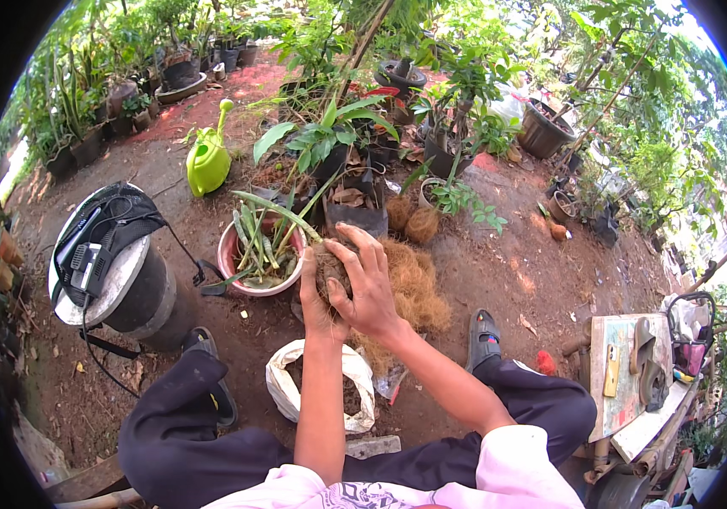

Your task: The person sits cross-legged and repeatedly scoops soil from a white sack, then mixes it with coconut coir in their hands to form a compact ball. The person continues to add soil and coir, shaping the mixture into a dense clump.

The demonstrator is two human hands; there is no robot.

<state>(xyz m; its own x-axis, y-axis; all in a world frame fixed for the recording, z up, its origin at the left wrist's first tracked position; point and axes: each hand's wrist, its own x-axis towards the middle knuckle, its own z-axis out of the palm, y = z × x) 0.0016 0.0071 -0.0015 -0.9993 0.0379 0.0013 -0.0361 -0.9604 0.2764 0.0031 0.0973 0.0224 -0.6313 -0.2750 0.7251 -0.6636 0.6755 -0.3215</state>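
Between my two hands is a brown fibrous ball, which looks like a root ball wrapped in coconut fibre. My left hand cups its near left side. My right hand lies over its right side with fingers spread across it. A long green stem reaches up and left from the ball. Just left stands a pink-and-white plastic pot with cut green leaves in it. Loose coconut fibre is heaped to the right of my hands. Below my wrists sits an open white sack with dark soil inside.
At left, a black bucket with a white lid carries a black bag and a device. A lime-green watering can stands beyond. Two fibre balls lie near potted plants. At right is a wooden bench with a phone and sandals.
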